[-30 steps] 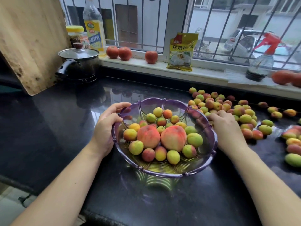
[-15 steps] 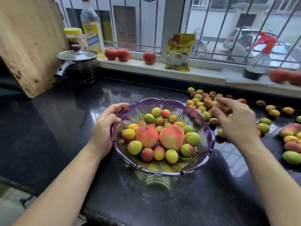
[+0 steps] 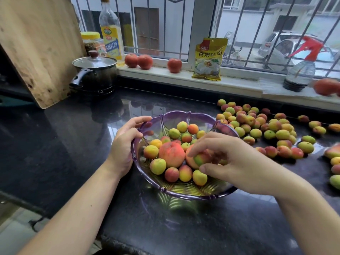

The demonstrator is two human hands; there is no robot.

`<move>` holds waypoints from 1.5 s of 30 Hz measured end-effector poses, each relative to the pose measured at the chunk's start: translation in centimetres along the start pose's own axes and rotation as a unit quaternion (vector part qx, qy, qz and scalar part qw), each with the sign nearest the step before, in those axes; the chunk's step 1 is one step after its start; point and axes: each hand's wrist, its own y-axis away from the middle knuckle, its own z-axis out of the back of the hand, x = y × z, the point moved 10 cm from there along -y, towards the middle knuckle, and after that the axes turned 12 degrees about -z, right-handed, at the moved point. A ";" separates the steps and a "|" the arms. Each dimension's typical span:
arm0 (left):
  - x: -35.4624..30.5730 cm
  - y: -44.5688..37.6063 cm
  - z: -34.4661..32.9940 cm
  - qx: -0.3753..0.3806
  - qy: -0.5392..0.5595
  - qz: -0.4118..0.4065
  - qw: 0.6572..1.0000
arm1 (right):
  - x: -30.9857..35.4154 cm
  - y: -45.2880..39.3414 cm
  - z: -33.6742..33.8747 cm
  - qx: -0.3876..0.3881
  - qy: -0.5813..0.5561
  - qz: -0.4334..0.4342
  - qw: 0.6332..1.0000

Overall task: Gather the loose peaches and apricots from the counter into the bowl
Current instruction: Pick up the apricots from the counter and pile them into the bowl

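Right then, your purple glass bowl (image 3: 185, 192) sat on the black desk (image 3: 73, 144) and already held two large peaches (image 3: 171, 153) among a good many small apricots (image 3: 157, 166), yellow-green and red-blushed. To its right, a loose heap of apricots (image 3: 257, 126) lay spread over the desk toward the windowsill (image 3: 230, 83), with a few more fruits near the right edge.

Your left hand (image 3: 123, 146) gripped the bowl's left rim, thumb outside and fingers (image 3: 139, 120) curled over the edge into the bowl. Your right hand (image 3: 230, 159) hung over the bowl's right half, palm down, its fingers bent around a small green-and-red apricot (image 3: 201, 159) pinched between thumb and fingertips, just above the fruit below. Whether it held more beneath the palm, you could not tell.

A lidded black pot (image 3: 95, 74) stood at the back left beside a wooden cutting board (image 3: 36, 43). Behind it were a yellow-lidded jar (image 3: 92, 43) and a clear bottle (image 3: 110, 34) whose yellow label read partly 料酒. On the sill stood three red tomatoes (image 3: 138, 60), a yellow packet (image 3: 208, 59) printed 食用 with further characters unclear, and a red-triggered spray bottle (image 3: 301, 70).
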 end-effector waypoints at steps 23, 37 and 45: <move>-0.5 0.1 -0.2 0.001 -0.009 -0.004 1.000 | 0.1 -0.2 -3.3 0.156 0.146 -0.048 0.976; -0.6 0.1 -0.3 0.010 -0.020 -0.005 1.000 | 1.8 -2.0 -5.5 0.152 0.250 -0.037 0.956; -1.1 0.6 -0.7 -0.003 -0.030 -0.007 1.000 | 3.1 -1.4 -4.2 0.053 0.260 -0.009 0.964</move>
